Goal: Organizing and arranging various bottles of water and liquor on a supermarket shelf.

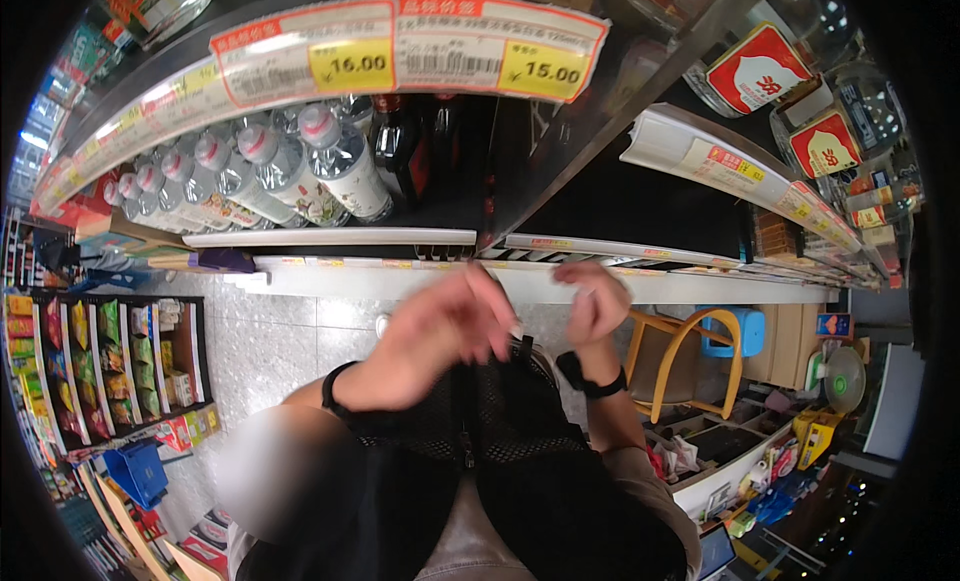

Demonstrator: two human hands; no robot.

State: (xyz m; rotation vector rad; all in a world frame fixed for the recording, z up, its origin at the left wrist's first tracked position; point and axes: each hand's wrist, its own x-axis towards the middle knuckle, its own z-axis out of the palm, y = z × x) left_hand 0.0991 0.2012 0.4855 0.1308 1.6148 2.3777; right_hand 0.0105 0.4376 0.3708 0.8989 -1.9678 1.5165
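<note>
My left hand (454, 318) is raised over my dark mesh-panelled vest (487, 416), blurred by motion, its fingers bent and apart. To its right, my right hand (596, 303) hangs in the air with loosely curled fingers, also blurred. Nothing shows in either hand, and the two do not touch. Each wrist wears a black band. Beyond the hands runs a white shelf edge (360, 281). Above it, a row of clear bottles with pink and white caps (337, 172) stands on a dark shelf beside dark bottles (401, 153).
Price tags line the upper shelf edge (491, 48). Bottles with red labels (757, 71) stand at upper right. A snack rack (112, 363) and a blue folded item (135, 472) are at left. On the right are a wooden armchair (664, 363), a blue stool (742, 333) and a cluttered counter (697, 495).
</note>
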